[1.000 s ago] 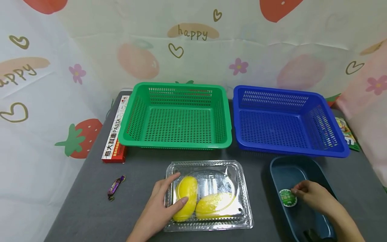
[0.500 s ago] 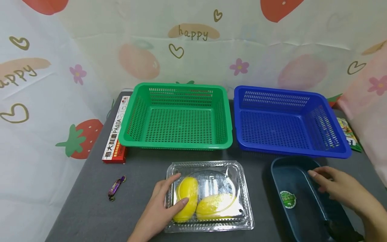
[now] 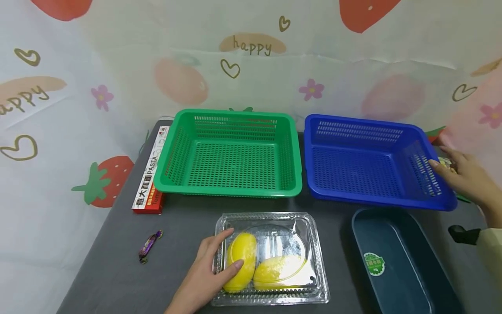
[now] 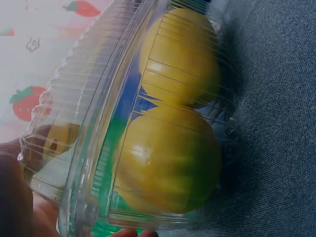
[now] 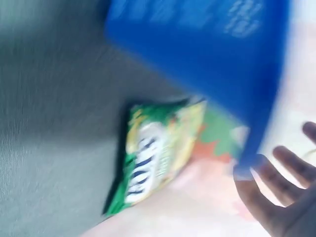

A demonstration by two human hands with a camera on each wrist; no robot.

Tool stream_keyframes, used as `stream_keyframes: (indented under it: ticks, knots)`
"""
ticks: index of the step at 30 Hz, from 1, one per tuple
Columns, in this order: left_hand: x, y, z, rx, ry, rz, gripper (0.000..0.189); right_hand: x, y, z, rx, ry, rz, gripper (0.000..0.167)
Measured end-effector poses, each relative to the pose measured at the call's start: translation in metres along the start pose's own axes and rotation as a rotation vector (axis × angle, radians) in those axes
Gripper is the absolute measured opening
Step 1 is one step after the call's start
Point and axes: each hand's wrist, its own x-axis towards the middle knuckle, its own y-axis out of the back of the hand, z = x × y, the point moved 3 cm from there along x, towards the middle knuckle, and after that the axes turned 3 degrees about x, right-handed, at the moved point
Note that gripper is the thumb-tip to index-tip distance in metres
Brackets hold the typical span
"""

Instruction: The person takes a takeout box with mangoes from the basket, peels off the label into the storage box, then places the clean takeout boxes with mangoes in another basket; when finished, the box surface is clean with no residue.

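My left hand (image 3: 211,266) rests on the left side of a clear plastic clamshell box (image 3: 313,244), thumb and index finger stretched over its lid. Two yellow oblong fruits (image 3: 242,261), mango-like in shape, lie inside; the left wrist view shows the fruits (image 4: 170,158) through the ribbed wall. My right hand (image 3: 466,176), fingers spread, reaches past the right rim of the blue basket (image 3: 353,170), over a green and yellow snack bag (image 5: 158,153). In the right wrist view its fingers (image 5: 261,192) are at the basket's edge, apart from the bag.
A green basket (image 3: 231,194) stands beside the blue one. At far left are a red and white pasta box (image 3: 150,174) and a purple wrapped candy (image 3: 150,246). A dark blue-grey tray (image 3: 392,253) with a green sticker (image 3: 374,264) lies front right. Printed cloth hangs behind.
My right hand has left the tray and its green sticker and moved up and right to the snack bag beside the blue basket. My left hand has stayed on the clear box.
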Motion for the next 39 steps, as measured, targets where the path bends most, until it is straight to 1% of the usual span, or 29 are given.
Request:
stream_keyframes:
  ticks: [4, 7, 10, 14, 17, 21, 23, 26, 27, 29, 31, 33, 35, 39]
  knots:
    - [0.002, -0.002, -0.001, 0.009, -0.011, -0.010, 0.065, 0.013, -0.007, 0.025, -0.040, -0.049, -0.028, 0.076]
    - [0.003, -0.004, -0.001, 0.011, -0.025, -0.015, 0.064, 0.017, -0.012, 0.037, -0.025, -0.071, -0.065, 0.076]
    - [0.003, -0.005, 0.000, 0.003, -0.028, -0.023, 0.064, 0.016, -0.015, 0.043, 0.006, -0.080, -0.069, 0.074]
    - [0.002, -0.005, 0.000, -0.002, -0.031, -0.018, 0.064, 0.017, -0.017, 0.043, 0.012, -0.042, -0.046, 0.068]
    - [0.000, -0.003, 0.000, -0.003, -0.045, -0.002, 0.064, 0.018, -0.019, 0.039, 0.007, -0.019, -0.050, 0.064]
    - [-0.002, -0.001, -0.001, -0.022, -0.069, 0.043, 0.064, 0.019, -0.020, 0.035, 0.005, -0.018, -0.074, 0.063]
    - [-0.002, 0.000, -0.001, -0.032, -0.063, 0.067, 0.064, 0.019, -0.019, 0.034, 0.006, -0.035, -0.089, 0.061]
    - [0.002, 0.002, -0.003, -0.078, -0.019, 0.073, 0.069, 0.019, -0.017, 0.033, 0.039, -0.068, -0.138, 0.060]
    - [0.004, 0.003, -0.004, -0.088, 0.000, 0.067, 0.071, 0.019, -0.017, 0.033, 0.052, -0.074, -0.153, 0.059]
    - [0.007, 0.003, -0.005, -0.135, 0.043, 0.035, 0.076, 0.020, -0.017, 0.032, 0.072, -0.079, -0.177, 0.058]
    - [0.009, 0.002, -0.005, -0.179, 0.075, 0.018, 0.079, 0.020, -0.017, 0.030, 0.075, -0.078, -0.181, 0.058]
    - [0.009, 0.000, -0.006, -0.214, 0.093, 0.018, 0.077, 0.020, -0.017, 0.028, 0.077, -0.076, -0.175, 0.058]
    - [0.008, -0.001, -0.006, -0.236, 0.088, 0.042, 0.072, 0.020, -0.018, 0.025, 0.075, -0.078, -0.166, 0.059]
    - [0.004, -0.002, -0.002, -0.212, 0.044, 0.120, 0.061, 0.020, -0.018, 0.024, 0.074, -0.083, -0.171, 0.059]
